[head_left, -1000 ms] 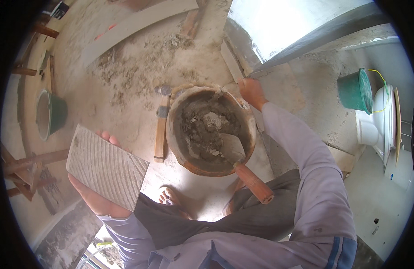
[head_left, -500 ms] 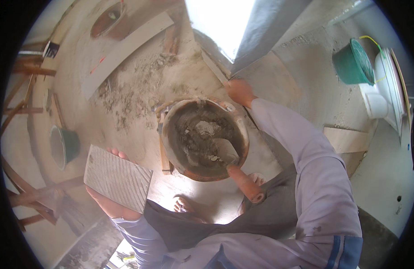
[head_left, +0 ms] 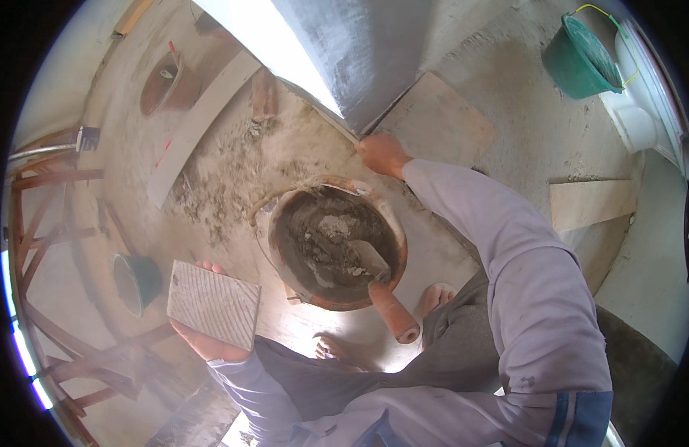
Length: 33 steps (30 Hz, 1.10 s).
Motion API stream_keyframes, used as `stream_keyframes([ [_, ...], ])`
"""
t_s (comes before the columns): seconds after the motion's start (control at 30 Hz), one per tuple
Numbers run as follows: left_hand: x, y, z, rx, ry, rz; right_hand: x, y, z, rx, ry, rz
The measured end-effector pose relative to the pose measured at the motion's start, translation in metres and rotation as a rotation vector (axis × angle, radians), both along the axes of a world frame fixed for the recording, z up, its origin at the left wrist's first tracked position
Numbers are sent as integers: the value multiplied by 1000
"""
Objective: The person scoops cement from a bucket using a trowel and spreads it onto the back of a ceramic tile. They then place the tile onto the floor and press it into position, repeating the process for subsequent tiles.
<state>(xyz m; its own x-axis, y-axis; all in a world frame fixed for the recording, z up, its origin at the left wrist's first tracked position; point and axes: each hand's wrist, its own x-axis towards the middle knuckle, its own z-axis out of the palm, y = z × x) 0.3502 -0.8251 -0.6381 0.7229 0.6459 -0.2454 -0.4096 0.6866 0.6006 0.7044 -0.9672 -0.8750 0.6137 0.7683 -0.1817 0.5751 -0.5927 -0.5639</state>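
Your left hand (head_left: 216, 348) is clamped on a pale square tile (head_left: 214, 305), its fingertips showing past the far edge and the palm past the near edge. The tile is held above the floor (head_left: 463, 212), to the left of your knees, ridged face up.

Your right hand (head_left: 383, 155) is stretched forward at the bottom corner of a pillar (head_left: 381, 59). Its fingers are curled together; whether they grip anything cannot be told.

Between your hands, well apart from the tile, stands a bucket (head_left: 396, 227) with grey mortar (head_left: 312, 246) in it. A trowel (head_left: 393, 311) lies with its blade on the mortar and its orange handle out over the rim, on the side nearest you. Your bare feet (head_left: 437, 297) are on the floor by that same side.

Beyond the bucket's far left rim, crumbs (head_left: 199, 194) are scattered on the floor, with a long board (head_left: 201, 128) past them. Just right of the pillar's foot lies a flat slab (head_left: 443, 119).

Toward the floor's right edge, a green pail (head_left: 570, 68) stands beside a white toilet (head_left: 633, 128). Toward its left edge are a darker pail (head_left: 152, 279) and wooden frames (head_left: 98, 371).
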Motion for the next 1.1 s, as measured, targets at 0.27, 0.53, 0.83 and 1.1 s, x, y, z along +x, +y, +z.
stream_keyframes([
  [0.27, 5, 25, -17, 49, -49, -66, 1, -16, 39, -294, 259, 77],
  [0.53, 46, 77, -34, 43, -169, 31, -65, -45, 257, -599, 506, 327],
  [0.83, 73, 116, -104, -204, -542, -25, -183, -63, 225, -921, 62, 598],
  [1.1, 59, 108, -71, -227, -309, 140, -216, -35, 337, -946, -211, 377],
])
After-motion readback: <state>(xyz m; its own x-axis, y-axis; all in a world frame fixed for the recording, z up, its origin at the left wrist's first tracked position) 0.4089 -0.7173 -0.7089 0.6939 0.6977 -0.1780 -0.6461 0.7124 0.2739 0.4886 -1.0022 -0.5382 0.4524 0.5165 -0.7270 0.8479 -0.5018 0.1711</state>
